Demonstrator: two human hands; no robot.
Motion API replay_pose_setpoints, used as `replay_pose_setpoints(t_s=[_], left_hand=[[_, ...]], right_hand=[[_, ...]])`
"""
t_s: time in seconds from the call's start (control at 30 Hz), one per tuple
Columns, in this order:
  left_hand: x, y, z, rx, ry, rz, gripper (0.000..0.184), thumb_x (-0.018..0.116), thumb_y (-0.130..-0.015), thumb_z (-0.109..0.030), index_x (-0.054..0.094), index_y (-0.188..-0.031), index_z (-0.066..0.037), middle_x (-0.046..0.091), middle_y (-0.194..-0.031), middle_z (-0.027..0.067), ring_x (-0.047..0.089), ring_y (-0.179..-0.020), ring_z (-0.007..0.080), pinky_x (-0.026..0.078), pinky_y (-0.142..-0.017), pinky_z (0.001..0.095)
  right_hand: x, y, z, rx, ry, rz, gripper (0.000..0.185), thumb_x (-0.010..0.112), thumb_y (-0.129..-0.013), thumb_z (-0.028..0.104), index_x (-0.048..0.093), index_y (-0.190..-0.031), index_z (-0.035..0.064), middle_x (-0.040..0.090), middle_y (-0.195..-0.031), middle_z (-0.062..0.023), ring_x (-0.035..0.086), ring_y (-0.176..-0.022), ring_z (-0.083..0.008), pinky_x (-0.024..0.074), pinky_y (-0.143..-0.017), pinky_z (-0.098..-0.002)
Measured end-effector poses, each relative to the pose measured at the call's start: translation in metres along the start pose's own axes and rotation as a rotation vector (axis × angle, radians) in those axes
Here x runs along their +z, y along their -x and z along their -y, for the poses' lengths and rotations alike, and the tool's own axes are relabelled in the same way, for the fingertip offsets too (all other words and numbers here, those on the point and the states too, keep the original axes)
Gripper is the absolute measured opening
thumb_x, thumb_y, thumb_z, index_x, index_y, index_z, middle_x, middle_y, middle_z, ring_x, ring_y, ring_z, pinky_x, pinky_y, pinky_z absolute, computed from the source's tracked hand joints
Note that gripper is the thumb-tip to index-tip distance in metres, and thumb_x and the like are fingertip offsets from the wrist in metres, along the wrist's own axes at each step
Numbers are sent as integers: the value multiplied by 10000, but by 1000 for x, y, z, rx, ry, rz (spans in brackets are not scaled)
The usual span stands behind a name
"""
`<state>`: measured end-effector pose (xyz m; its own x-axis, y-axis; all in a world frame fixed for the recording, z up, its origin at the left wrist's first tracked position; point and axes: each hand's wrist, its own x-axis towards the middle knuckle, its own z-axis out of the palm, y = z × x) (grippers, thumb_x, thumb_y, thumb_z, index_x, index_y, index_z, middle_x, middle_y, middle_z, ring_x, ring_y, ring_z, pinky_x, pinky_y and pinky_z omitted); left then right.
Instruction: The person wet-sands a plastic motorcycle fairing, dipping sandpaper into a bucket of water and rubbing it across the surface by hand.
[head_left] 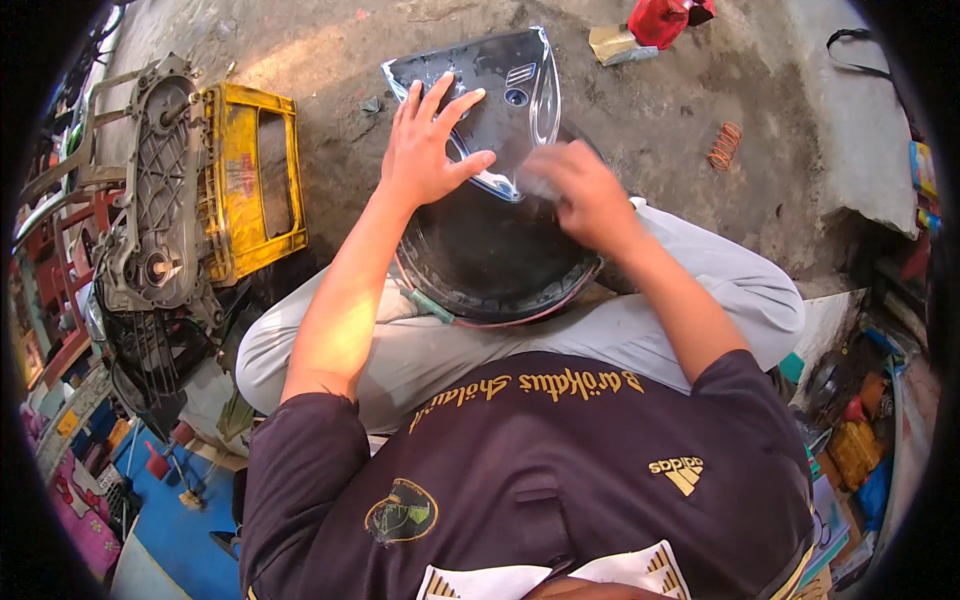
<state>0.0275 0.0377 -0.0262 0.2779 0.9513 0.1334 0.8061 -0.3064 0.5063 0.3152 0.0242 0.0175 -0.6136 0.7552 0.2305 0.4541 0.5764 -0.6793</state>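
A dark glossy panel (495,70) with clear, shiny edges and a small round hole lies tilted over the far side of a round black basin (500,250). The basin sits between the person's crossed legs. My left hand (430,145) rests flat on the panel's left part, fingers spread. At the panel's lower right corner is my right hand (580,190), blurred by motion, its fingers bent around something I cannot make out. A thin cord with a green piece (428,306) runs along the basin's near edge.
On the left stand a yellow crate (225,180) and a metal engine casing (160,190). A copper-coloured coil spring (724,146) lies on the concrete floor to the right. A red bag (657,22) is at the top. Mixed items fill the lower right.
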Motion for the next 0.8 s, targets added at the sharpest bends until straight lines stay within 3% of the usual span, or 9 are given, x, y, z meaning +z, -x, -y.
replay_pose_setpoints(t_s=[0.1, 0.23, 0.37, 0.5, 0.53, 0.67, 0.8], left_hand=[[-1, 0, 2, -2, 0, -7, 820, 730, -880, -692, 563, -1583, -304, 421, -1716, 150, 344, -1560, 555, 302, -1247, 668], [-1, -1, 1, 8, -48, -22, 813, 713, -881, -703, 568, -1577, -309, 436, -1706, 143, 357, -1550, 547, 316, -1238, 663], [0, 0, 3, -9, -46, -16, 821, 764, -841, -694, 577, -1562, -348, 443, -1696, 122, 364, -1539, 535, 324, -1243, 655], [-1, -2, 1, -9, -64, -12, 816, 762, -843, -697, 578, -1561, -355, 441, -1699, 117, 363, -1540, 535, 324, -1243, 653], [0, -2, 2, -1, -62, -22, 816, 762, -845, -693, 574, -1566, -360, 446, -1698, 116, 371, -1538, 534, 324, -1244, 648], [0, -1, 4, -31, -2, -42, 818, 758, -849, -691, 568, -1579, -374, 462, -1692, 117, 398, -1530, 531, 326, -1244, 636], [1, -4, 7, -22, -58, -19, 820, 749, -851, -697, 568, -1584, -376, 473, -1685, 120, 411, -1525, 529, 325, -1245, 633]], right_hand=[[-4, -1, -16, 55, 49, -73, 594, 669, -687, -122, 704, -1257, 41, 687, -1331, -134, 654, -1146, -385, 566, -1001, -461], [3, 4, 20, -25, -81, 73, 631, 661, -710, -123, 699, -1307, 77, 691, -1313, -121, 654, -1103, -365, 566, -974, -457], [-3, -3, -12, 38, 52, -68, 581, 679, -745, -100, 713, -1291, 97, 695, -1284, -114, 652, -1104, -361, 567, -959, -459], [2, 4, 11, -6, -28, -4, 573, 725, -709, -80, 723, -1256, 91, 694, -1266, -117, 649, -1095, -355, 576, -937, -448], [5, 4, 18, -28, -15, 31, 528, 795, -731, -24, 720, -1240, 93, 695, -1260, -111, 656, -1061, -352, 578, -911, -444], [1, -4, 4, 21, -11, -65, 379, 871, -804, 108, 745, -1162, 95, 713, -1224, -97, 676, -1012, -348, 577, -881, -441], [-2, -2, 12, -4, -5, -70, 364, 834, -800, 61, 754, -1153, 97, 725, -1231, -76, 684, -1030, -324, 579, -891, -447]])
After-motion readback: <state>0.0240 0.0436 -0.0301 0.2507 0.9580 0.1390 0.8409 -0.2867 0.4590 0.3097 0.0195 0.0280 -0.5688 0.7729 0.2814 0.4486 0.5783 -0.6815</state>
